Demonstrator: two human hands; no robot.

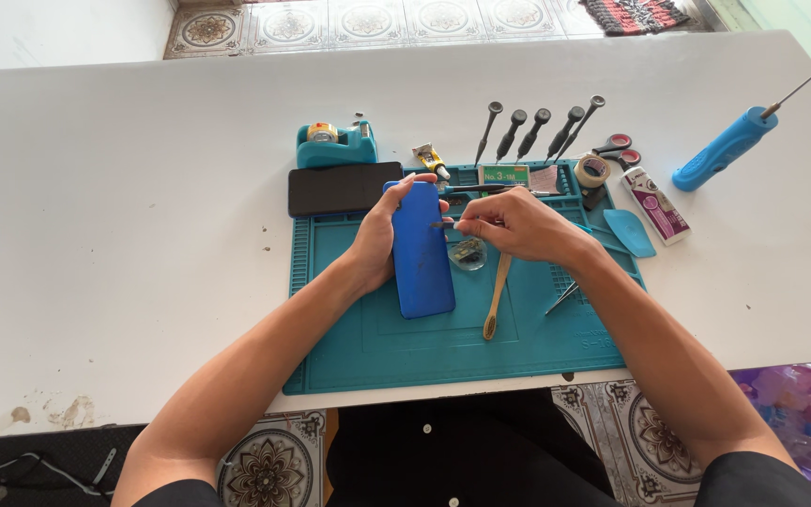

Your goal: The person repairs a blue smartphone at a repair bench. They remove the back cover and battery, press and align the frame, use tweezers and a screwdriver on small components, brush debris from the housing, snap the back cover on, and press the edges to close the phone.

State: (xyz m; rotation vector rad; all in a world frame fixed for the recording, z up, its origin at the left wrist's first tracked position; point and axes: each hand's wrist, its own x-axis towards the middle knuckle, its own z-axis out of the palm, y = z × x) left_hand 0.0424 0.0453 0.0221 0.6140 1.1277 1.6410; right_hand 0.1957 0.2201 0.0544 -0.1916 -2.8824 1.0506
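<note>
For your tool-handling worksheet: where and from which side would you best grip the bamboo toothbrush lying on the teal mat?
Probably the bare lower handle of the bamboo toothbrush, from the near side. It lies flat and nearly upright in view, its far end tucked under the right hand beside a small clear dish.

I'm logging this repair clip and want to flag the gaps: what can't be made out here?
Head view only:
- Tool tip in the right hand: too small, partly covered by fingers.
- Front of the blue phone: faces down; left hand hides its left edge.
- Contents of the small clear dish: too small.
- Purple basket: cut off by the frame edge.
</note>
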